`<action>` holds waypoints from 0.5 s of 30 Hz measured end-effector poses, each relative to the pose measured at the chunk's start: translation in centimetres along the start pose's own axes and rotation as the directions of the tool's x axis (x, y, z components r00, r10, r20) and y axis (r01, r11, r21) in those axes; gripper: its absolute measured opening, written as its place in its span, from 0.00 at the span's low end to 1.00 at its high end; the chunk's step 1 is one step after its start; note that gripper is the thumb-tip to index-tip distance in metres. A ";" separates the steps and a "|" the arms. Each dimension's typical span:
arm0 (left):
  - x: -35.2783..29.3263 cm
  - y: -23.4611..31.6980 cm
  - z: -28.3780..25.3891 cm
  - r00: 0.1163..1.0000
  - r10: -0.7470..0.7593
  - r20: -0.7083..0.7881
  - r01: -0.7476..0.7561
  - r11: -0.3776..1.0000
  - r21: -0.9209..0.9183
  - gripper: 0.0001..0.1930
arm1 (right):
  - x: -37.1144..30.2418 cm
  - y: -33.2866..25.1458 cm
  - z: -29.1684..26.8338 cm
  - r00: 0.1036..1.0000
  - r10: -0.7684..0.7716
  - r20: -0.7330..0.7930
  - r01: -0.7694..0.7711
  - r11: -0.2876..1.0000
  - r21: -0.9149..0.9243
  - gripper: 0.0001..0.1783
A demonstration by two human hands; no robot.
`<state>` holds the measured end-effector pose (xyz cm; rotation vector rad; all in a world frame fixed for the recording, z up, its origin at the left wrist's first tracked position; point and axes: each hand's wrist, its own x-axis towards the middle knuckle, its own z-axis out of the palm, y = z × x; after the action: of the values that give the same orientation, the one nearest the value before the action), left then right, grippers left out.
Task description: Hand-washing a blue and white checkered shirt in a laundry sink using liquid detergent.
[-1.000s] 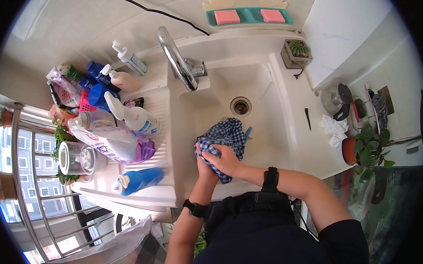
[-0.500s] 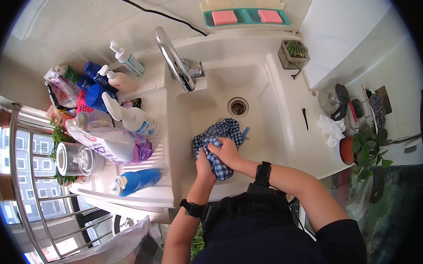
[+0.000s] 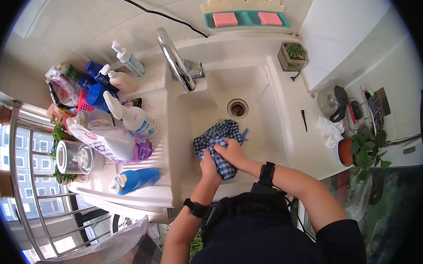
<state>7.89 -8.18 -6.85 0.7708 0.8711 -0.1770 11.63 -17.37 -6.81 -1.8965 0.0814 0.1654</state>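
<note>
A blue-and-white checked cloth (image 3: 223, 130) lies bunched in the white sink (image 3: 263, 129), its far part spread on the basin floor below the drain. Both hands grip its near part. My left hand (image 3: 210, 166) is closed on the fabric from the left, and my right hand (image 3: 231, 154) is closed on it from the right. A lighter checked fold sticks out between and below the hands. Just right of the cloth a small blue object (image 3: 245, 134) shows, partly covered; its kind I cannot make out. Some fingertips are hidden in the folds.
A chrome faucet (image 3: 175, 60) arches over the sink's back left. Left on the ribbed board stand a white spray bottle (image 3: 138, 118), a detergent bag (image 3: 105, 141) and a blue bottle (image 3: 138, 180). A potted cactus (image 3: 294, 53) and crumpled white tissue (image 3: 331, 131) are on the right.
Both hands have shifted slightly right and a little nearer to me, still gripping the cloth. The cloth's near folds have changed shape a little; its far part stays nearly in place.
</note>
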 end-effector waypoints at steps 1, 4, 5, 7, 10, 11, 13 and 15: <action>-1.5 0.7 1.3 0.995 -0.054 -0.084 0.061 0.995 0.083 0.26 | 0.2 -0.8 -1.0 0.991 0.088 0.099 -0.096 0.991 0.088 0.17; -0.5 1.1 -1.0 0.982 -0.101 0.158 0.110 0.993 -0.045 0.21 | -0.2 -0.2 -1.5 0.989 0.022 0.145 -0.020 1.000 -0.014 0.18; -0.3 1.8 -1.7 0.979 -0.127 0.160 0.127 0.992 0.013 0.20 | -0.2 -0.1 -2.5 0.989 0.024 0.147 -0.022 1.000 -0.015 0.18; -0.8 3.4 -2.2 0.992 -0.070 0.101 0.051 0.982 0.183 0.17 | 0.6 0.2 -5.4 0.961 0.043 0.273 -0.005 0.991 -0.135 0.18; -2.0 6.1 -3.0 0.976 0.008 0.220 -0.121 0.855 0.505 0.16 | 1.7 2.7 -8.9 0.934 0.082 0.347 0.079 0.901 -0.426 0.20; -1.0 6.2 -4.4 0.969 0.043 0.242 -0.196 0.729 0.656 0.12 | 1.7 3.4 -9.9 0.933 0.085 0.350 0.078 0.901 -0.427 0.20; -1.0 7.0 -4.5 0.968 0.058 0.242 -0.227 0.607 0.762 0.11 | 2.0 4.3 -11.2 0.876 0.232 0.423 0.102 0.768 -0.632 0.22; -1.4 7.4 -4.2 0.968 0.108 0.228 -0.252 0.471 0.845 0.09 | 1.8 4.5 -11.8 0.824 0.336 0.456 0.113 0.690 -0.715 0.22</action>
<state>7.62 -0.23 -3.50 1.8028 0.4970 -0.5086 13.71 -29.98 -7.48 -2.5494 -0.3167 0.9724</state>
